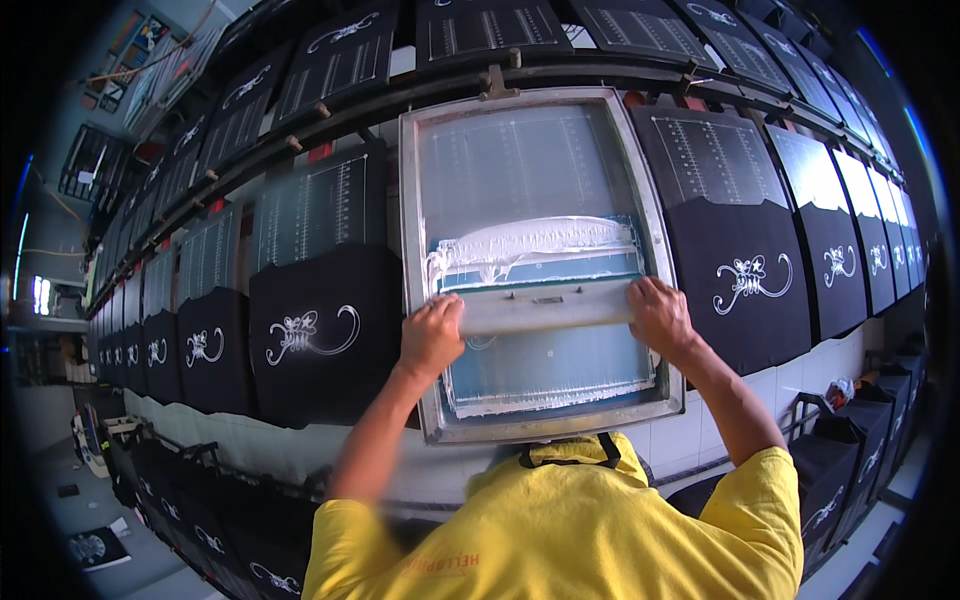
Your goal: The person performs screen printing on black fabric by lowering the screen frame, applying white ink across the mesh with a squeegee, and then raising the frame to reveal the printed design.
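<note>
Both my hands grip a long pale squeegee (545,307) that lies across the mesh of a metal-framed printing screen (415,260). My left hand (432,335) holds its left end and my right hand (660,315) holds its right end. A thick band of white ink (535,243) sits on the mesh just beyond the squeegee blade. The screen lies flat on the long print table, over a dark garment that is hidden under it.
Black garments with a white swirl print (305,333) (750,280) lie on pallets to both sides along the table, with more rows (340,60) behind. A metal rail (330,105) runs along the table's far side. More dark printed pieces hang below (830,480).
</note>
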`<state>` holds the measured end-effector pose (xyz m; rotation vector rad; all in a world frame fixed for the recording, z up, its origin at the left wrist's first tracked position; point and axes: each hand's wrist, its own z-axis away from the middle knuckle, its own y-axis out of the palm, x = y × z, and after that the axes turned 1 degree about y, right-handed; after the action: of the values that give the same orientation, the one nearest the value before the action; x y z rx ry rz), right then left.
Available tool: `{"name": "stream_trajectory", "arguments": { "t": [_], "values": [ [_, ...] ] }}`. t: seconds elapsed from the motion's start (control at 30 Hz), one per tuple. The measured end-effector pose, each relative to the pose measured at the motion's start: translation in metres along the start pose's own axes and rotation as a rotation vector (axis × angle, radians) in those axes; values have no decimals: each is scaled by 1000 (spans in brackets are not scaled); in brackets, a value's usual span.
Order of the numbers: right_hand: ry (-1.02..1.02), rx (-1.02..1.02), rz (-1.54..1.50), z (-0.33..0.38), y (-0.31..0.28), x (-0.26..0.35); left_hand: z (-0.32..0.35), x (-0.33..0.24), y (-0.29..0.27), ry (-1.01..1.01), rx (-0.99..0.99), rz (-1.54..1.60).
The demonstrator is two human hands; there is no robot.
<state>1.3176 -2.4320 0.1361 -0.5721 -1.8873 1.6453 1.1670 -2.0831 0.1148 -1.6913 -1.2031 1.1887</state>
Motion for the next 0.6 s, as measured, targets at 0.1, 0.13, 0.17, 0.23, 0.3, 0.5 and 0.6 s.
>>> {"name": "stream_trajectory", "arguments": {
  "t": [0.1,0.13,0.17,0.23,0.3,0.5,0.6],
  "values": [
    [-4,22,-3,-28,-2,-12,-26,10,-5,-50,64,36],
    [-12,28,-8,-36,-8,-13,-34,13,-9,-74,106,42],
    [-21,30,-11,-44,-14,-16,-43,14,-13,-97,143,46],
    [33,148,-6,-63,-22,-22,-59,20,-19,-101,205,24],
    [75,180,-22,-76,-28,-29,-75,25,-28,-137,275,11],
    [86,150,-30,-88,-73,-19,-80,21,-48,-163,225,69],
    [55,56,-34,-70,-83,-14,-70,3,-69,-190,165,57]
  ]
}}
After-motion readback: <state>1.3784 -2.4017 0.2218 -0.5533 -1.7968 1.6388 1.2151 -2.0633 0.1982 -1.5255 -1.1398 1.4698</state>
